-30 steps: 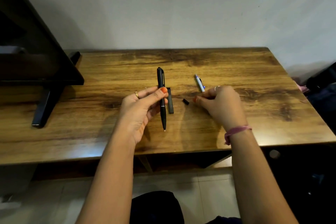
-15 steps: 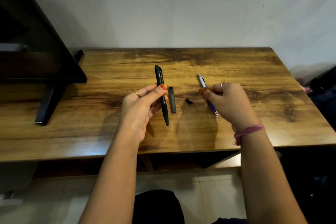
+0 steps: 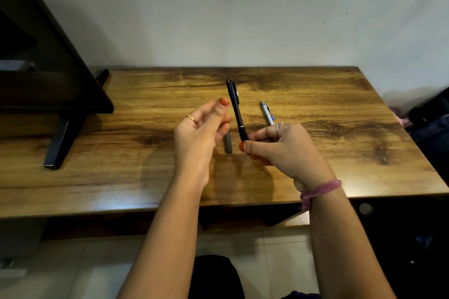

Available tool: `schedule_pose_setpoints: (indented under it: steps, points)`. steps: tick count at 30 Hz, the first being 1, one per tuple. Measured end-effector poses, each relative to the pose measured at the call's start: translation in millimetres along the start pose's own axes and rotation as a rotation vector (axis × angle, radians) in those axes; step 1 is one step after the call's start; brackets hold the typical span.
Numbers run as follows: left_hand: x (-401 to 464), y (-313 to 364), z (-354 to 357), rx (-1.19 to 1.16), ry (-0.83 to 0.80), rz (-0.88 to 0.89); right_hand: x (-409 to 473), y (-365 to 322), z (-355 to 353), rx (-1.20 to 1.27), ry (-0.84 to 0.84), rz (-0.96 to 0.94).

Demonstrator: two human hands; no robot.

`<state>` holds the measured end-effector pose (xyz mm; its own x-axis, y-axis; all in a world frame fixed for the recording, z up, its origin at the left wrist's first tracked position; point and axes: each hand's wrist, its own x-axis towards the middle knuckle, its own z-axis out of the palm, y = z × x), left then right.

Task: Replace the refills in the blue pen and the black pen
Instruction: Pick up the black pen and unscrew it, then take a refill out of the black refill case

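Wooden table (image 3: 97, 184), brown and heavily grained, is seen from above with two bare forearms reaching over its near edge. A pink band (image 3: 318, 190) is worn on the right wrist. The slim black pen (image 3: 237, 110) is gripped at its lower end by the curled fingers of the right hand (image 3: 281, 150) and stands tilted above the table. The same hand also holds the blue and silver pen (image 3: 267, 113), which pokes out beyond its knuckles. The left hand (image 3: 199, 133) is held loosely open just left, holding nothing. A short grey pen part (image 3: 228, 144) lies on the table between the hands. A dark stand (image 3: 60, 138) is seen far left.
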<state>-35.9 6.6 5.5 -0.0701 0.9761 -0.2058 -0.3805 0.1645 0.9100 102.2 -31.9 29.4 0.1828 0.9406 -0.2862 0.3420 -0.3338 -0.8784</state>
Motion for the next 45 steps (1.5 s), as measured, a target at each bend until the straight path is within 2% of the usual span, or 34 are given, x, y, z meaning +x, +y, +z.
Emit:
schedule_pose_setpoints:
  steps: [5, 8, 12, 22, 28, 33, 38, 42, 45]
  points:
    - [10.1, 5.4, -27.4, -0.050, 0.277, 0.098, 7.1, 11.5, 4.6, -0.227, 0.116, 0.038]
    - [13.2, 5.5, -33.6, -0.079, 0.325, 0.107, 9.7, 12.6, 10.4, -0.339, 0.125, 0.048]
    - [14.8, 3.4, -30.8, -0.072, 0.300, 0.110, 11.0, 11.3, 14.9, -0.412, 0.154, 0.039]
    - [13.8, -0.9, -27.6, -0.045, 0.262, 0.114, 8.9, 9.1, 15.5, -0.421, 0.186, -0.008]
    - [15.7, -1.9, -27.9, -0.050, 0.267, 0.120, 6.7, -2.6, 27.5, -0.406, 0.328, -0.127]
    - [15.1, -2.6, -30.1, -0.025, 0.276, 0.137, 3.7, -1.9, 69.8, -0.625, 0.340, -0.274]
    - [13.2, -0.5, -34.8, 0.012, 0.256, 0.118, 8.3, 0.6, 75.8, -0.683, 0.396, -0.299]
    - [11.4, -0.5, -31.4, 0.082, 0.179, 0.082, 10.2, -2.0, 66.8, -0.563, 0.340, -0.254]
    - [9.8, 0.2, -27.4, 0.133, 0.103, 0.016, 5.8, -12.8, 59.0, -0.271, 0.306, -0.253]
